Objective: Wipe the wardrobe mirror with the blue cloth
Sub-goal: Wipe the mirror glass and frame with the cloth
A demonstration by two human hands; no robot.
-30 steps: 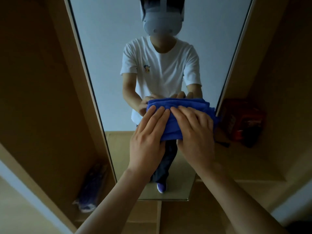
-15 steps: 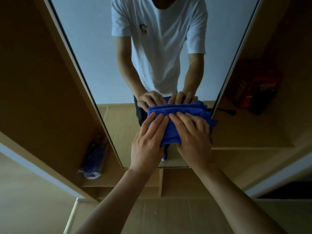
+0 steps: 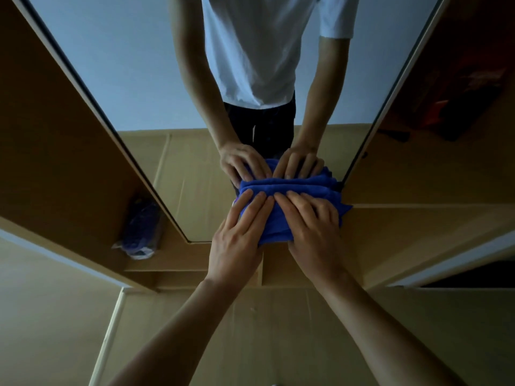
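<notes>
The tall wardrobe mirror (image 3: 133,87) fills the upper middle, framed by wooden panels. A folded blue cloth (image 3: 281,201) lies flat against the glass near the mirror's lower right corner. My left hand (image 3: 237,240) presses the cloth's left half with straight fingers. My right hand (image 3: 315,232) presses its right half the same way, fingers spread flat. The mirror reflects both hands, the cloth and a person in a white T-shirt and dark trousers.
Open wooden wardrobe compartments flank the mirror. A bluish plastic-wrapped bundle (image 3: 142,229) lies on the lower left shelf. A dark red object (image 3: 457,101) sits in the right compartment. The wooden floor (image 3: 250,335) lies below, and the wardrobe's base ledge (image 3: 195,277) sits just under the mirror's bottom edge.
Both hands have slid the cloth down the glass toward the mirror's bottom edge. My view has tilted downward with them, so the reflected head has left the frame.
</notes>
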